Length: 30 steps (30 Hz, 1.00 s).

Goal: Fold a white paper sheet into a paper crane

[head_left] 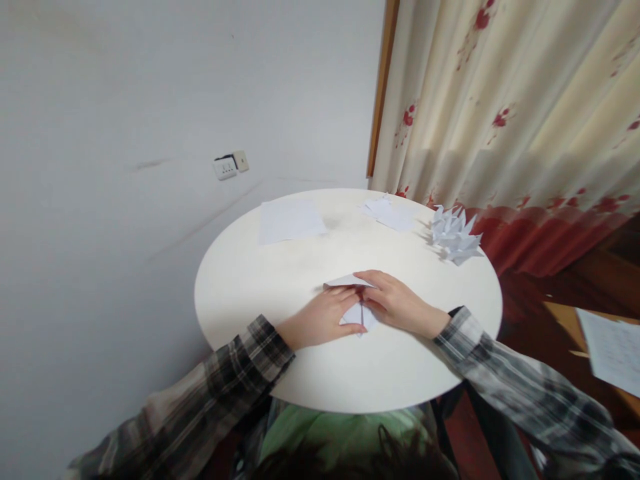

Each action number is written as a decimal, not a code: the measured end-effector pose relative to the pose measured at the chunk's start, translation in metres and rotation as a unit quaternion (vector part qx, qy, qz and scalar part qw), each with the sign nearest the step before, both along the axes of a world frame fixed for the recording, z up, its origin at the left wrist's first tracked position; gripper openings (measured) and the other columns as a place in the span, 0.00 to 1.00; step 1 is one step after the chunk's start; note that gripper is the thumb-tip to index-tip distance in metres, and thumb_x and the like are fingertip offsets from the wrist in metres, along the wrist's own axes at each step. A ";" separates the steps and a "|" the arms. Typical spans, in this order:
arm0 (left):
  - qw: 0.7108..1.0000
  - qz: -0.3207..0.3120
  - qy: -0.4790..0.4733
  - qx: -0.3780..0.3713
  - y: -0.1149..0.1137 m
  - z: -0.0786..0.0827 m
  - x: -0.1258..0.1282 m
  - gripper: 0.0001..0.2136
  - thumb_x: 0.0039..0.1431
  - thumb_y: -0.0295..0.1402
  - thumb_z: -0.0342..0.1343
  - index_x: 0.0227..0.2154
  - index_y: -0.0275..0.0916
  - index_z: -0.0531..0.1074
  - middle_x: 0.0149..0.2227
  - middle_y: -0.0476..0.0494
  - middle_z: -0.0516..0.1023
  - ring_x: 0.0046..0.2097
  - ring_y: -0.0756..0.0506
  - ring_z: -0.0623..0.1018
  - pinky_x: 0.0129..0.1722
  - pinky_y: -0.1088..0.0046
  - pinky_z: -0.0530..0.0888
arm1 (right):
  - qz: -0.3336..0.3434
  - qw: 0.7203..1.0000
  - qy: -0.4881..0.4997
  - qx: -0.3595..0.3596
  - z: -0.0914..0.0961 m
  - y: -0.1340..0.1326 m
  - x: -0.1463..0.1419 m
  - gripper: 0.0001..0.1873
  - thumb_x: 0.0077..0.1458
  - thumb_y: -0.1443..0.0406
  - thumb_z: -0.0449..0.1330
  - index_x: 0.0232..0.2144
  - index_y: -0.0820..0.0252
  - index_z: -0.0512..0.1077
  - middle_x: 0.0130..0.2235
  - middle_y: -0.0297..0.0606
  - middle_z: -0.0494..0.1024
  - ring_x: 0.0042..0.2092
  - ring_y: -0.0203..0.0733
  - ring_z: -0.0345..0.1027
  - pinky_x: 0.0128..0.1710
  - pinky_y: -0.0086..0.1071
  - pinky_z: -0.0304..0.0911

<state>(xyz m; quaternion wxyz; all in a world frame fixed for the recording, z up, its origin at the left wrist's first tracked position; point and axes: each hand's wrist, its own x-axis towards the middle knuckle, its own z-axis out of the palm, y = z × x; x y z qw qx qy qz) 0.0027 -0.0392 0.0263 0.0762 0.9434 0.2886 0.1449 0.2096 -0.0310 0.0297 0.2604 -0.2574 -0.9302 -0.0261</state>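
A partly folded piece of white paper (358,316) lies on the round white table in front of me, with a centre crease and a pointed near end. Its far flap (342,281) is raised off the rest. My left hand (327,313) rests on the paper, fingers stretched out beneath the flap and thumb spread along the near end. From the other side, my right hand (393,297) grips the paper, with its index finger on the flap's right end and the other fingers bent below. Where the fingertips meet, the folds are partly hidden.
Flat white sheets (291,221) lie at the table's back left, smaller paper pieces (387,213) at the back. A cluster of folded paper cranes (454,235) stands near the right edge. Beyond are a curtain (500,120) and a wall socket (225,168). Written paper (613,347) lies lower right.
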 end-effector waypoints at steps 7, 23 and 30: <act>1.000 -0.003 0.012 -0.005 0.002 -0.005 0.002 0.26 0.58 0.46 0.52 0.53 0.33 0.62 0.56 0.33 0.64 0.59 0.38 0.62 0.58 0.60 0.59 | -0.013 0.999 -0.022 0.023 -0.006 0.002 0.000 0.05 0.56 0.70 0.53 0.34 0.65 0.69 0.53 0.53 0.66 0.55 0.50 0.60 0.52 0.45 0.63; 0.999 0.001 0.025 -0.026 0.001 -0.005 0.004 0.26 0.59 0.44 0.50 0.54 0.31 0.59 0.58 0.32 0.62 0.59 0.39 0.62 0.59 0.61 0.57 | -0.013 1.000 -0.014 0.017 -0.008 0.002 0.000 0.05 0.57 0.69 0.53 0.33 0.64 0.69 0.52 0.53 0.67 0.53 0.49 0.61 0.48 0.47 0.65; 0.999 0.003 0.003 -0.052 0.001 -0.005 0.003 0.24 0.60 0.43 0.49 0.54 0.34 0.58 0.57 0.35 0.64 0.58 0.40 0.64 0.58 0.62 0.59 | -0.027 0.999 -0.023 0.018 -0.006 0.001 0.000 0.07 0.58 0.69 0.51 0.33 0.65 0.69 0.52 0.52 0.68 0.53 0.49 0.61 0.49 0.46 0.64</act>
